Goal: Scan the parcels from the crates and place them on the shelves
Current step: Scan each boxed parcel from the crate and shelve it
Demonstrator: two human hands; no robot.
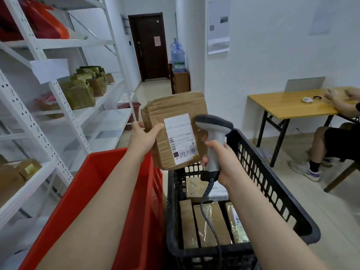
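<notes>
My left hand [143,136] grips the left edge of a flat brown cardboard parcel [175,112], held upright above the crates with its white shipping label [182,141] facing me. My right hand [222,162] grips the handle of a grey barcode scanner [213,131], whose head sits right beside the label. Its cable hangs down into the black crate [272,191], which holds several taped brown parcels [210,223]. A red crate [101,184] stands to its left. White shelves [64,114] on the left carry several brown parcels [81,88].
A person sits at the right by a wooden folding table [288,106], legs and shoes reaching toward the black crate. A corridor runs ahead to a dark door [150,45], with water bottles [177,55] on a small cabinet.
</notes>
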